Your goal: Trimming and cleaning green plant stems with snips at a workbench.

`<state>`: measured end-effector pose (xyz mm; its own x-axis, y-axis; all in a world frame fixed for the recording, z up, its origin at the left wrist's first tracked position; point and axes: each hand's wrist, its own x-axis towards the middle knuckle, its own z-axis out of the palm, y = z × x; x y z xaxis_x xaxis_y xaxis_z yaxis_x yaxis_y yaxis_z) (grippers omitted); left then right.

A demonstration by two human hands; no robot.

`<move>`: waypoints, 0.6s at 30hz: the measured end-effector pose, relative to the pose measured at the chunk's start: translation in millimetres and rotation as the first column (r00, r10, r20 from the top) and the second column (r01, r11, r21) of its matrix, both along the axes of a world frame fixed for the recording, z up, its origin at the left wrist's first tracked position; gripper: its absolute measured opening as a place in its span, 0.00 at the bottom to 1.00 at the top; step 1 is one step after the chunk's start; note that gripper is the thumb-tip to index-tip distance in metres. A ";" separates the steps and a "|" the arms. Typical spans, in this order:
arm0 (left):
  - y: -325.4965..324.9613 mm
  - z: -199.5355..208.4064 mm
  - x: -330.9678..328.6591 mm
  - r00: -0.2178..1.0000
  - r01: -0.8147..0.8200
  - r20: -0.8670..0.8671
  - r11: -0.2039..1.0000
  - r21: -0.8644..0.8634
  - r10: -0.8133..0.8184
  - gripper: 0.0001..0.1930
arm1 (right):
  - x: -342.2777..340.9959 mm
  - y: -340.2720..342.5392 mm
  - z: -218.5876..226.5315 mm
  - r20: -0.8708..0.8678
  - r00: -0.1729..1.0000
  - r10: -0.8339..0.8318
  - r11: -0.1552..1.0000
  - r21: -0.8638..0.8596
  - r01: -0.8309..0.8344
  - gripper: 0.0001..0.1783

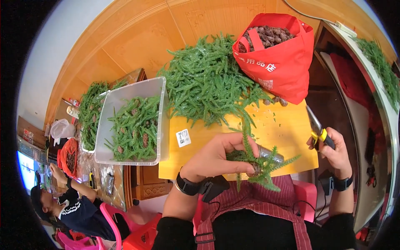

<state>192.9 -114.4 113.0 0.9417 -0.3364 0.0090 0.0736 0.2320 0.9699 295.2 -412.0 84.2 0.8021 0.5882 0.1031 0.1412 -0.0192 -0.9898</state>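
Observation:
My left hand (223, 157) is closed round an artificial pine sprig (266, 175), just above the front edge of the yellow tabletop. The sprig's green tips spread out to the right of the fingers, and its base is mostly hidden by them. Further right, my right hand (336, 152) grips pliers (320, 132) by their black and yellow handles, jaws pointing up and away. Close behind the sprig lies a grey, shiny cylinder (270, 155), partly covered. A big heap of green pine sprigs (204, 79) covers the back of the table (183, 160).
A red bag (279, 66) full of pine cones (270, 36) stands back right, with loose cones (283, 102) beneath. At left is a clear plastic bin (163, 121) holding greenery and cones. A white label (183, 138) lies nearby. A co-worker (79, 204) sits far left.

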 end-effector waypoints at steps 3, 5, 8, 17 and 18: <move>1.8 -1.4 0.6 0.991 0.114 -0.066 0.992 -0.048 -0.117 0.14 | 2.9 14.9 9.9 0.196 0.963 0.188 0.979 -0.117 -0.167 0.15; 1.2 -3.3 2.5 0.989 0.139 -0.040 0.989 -0.059 -0.141 0.14 | 6.6 25.8 11.4 0.383 0.880 0.282 0.953 -0.217 -0.211 0.17; 2.5 -2.8 2.3 0.983 0.178 -0.037 0.979 -0.096 -0.182 0.14 | 6.1 33.5 11.9 0.469 0.812 0.346 0.935 -0.244 -0.257 0.17; 4.2 -6.4 1.9 0.987 0.159 0.015 0.982 -0.104 -0.158 0.14 | 1.6 36.5 24.0 0.583 0.713 0.389 0.920 -0.284 -0.270 0.10; 4.0 -5.1 1.9 0.989 0.150 0.010 0.984 -0.098 -0.149 0.14 | 1.3 35.8 25.7 0.601 0.698 0.388 0.920 -0.296 -0.256 0.10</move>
